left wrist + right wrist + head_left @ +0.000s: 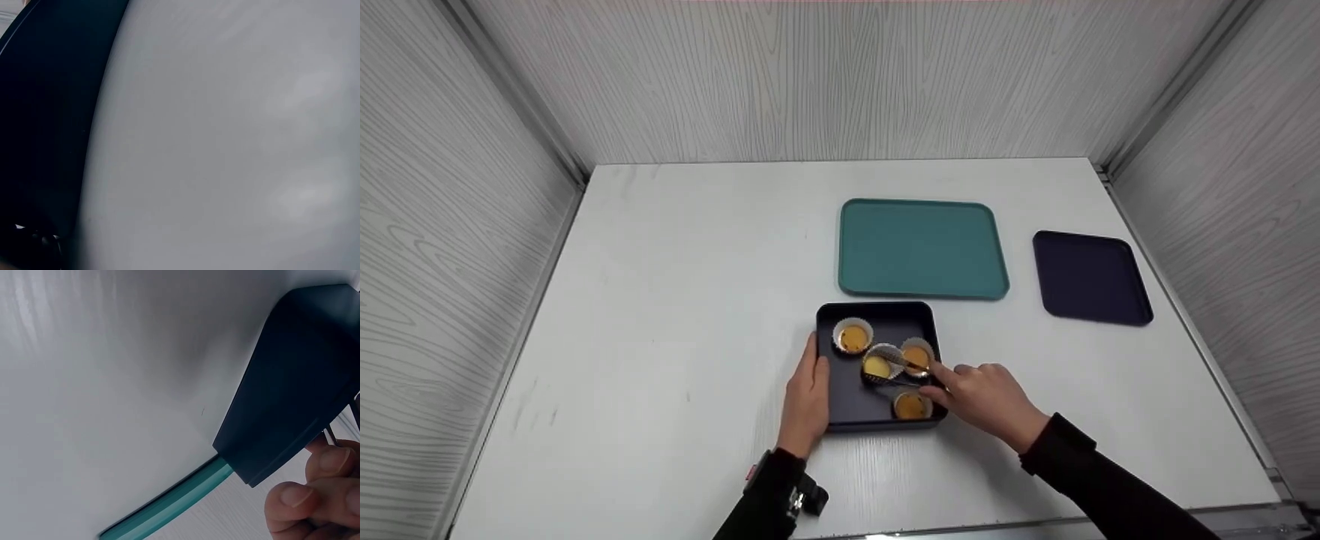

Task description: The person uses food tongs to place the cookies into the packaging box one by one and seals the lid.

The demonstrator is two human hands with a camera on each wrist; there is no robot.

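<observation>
Dark box (292,382) above teal tray edge (169,506), fingertips (332,461) at its corner

- No text, label, brand, number or sign could be read in any of the three views.
- The trays, the paper cups and the table bore no legible marking.

Dark navy square box (855,401) on white tabletop (675,300), near front edge, just in front of teal tray. Four egg tarts in pale fluted cups inside: one back left (853,337), one centre (879,364) tipped, one back right (917,354), one front right (911,406). Metal tongs (901,362) slanting across box, tips at centre tart, which they appear to clasp
</observation>
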